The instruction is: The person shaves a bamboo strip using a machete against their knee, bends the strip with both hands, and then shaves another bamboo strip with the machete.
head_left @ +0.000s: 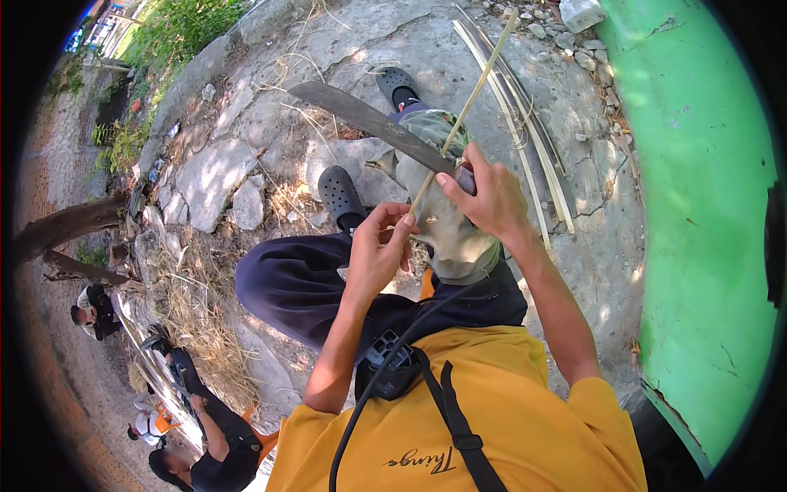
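Observation:
My right hand [494, 197] is closed on the handle end of a machete [369, 119], whose long dark blade points to the far left. A thin pale strip, seemingly split bamboo [471, 97], runs up past the blade near the handle, with the thumb of my right hand close to it. Its near end is pinched between the fingers of my left hand [381, 244]. Under both hands a grey-green cloth [451, 238] is draped over my right leg. The machete's handle is mostly hidden by my fingers.
Several long strips [525, 135] lie on the cracked stone ground right of my leg. A green wall [697, 205] stands at the right. Dry fibres [201, 316] are scattered on the left, where people [217, 426] sit farther off. A black cable [361, 410] hangs over my shirt.

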A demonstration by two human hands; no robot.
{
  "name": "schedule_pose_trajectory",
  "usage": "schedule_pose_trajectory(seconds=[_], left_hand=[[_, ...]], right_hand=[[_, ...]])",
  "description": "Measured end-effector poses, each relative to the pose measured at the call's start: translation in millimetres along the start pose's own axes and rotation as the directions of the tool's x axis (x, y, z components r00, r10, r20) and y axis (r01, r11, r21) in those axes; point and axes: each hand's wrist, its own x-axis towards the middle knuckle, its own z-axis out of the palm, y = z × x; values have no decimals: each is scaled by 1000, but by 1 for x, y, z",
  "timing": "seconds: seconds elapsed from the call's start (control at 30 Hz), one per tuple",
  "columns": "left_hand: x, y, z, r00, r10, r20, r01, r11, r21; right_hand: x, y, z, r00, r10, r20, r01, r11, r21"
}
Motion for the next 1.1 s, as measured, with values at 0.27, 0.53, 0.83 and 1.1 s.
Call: schedule_pose_trajectory(seconds=[0.27, 0.53, 0.83, 1.1], left_hand=[[31, 3, 12, 997, -47, 58, 56, 984, -169], [36, 5, 12, 990, -102, 97, 123, 963, -241], [9, 5, 7, 994, 27, -106, -21, 998, 54], [26, -12, 5, 988, -21, 150, -2, 988, 151]], right_hand=[[-8, 7, 2, 997, -77, 11, 77, 997, 8], [0, -3, -5, 997, -17, 74, 16, 1000, 11], [0, -9, -2, 997, -12, 73, 14, 999, -38], [0, -3, -2, 998, -43, 43, 42, 999, 10]])
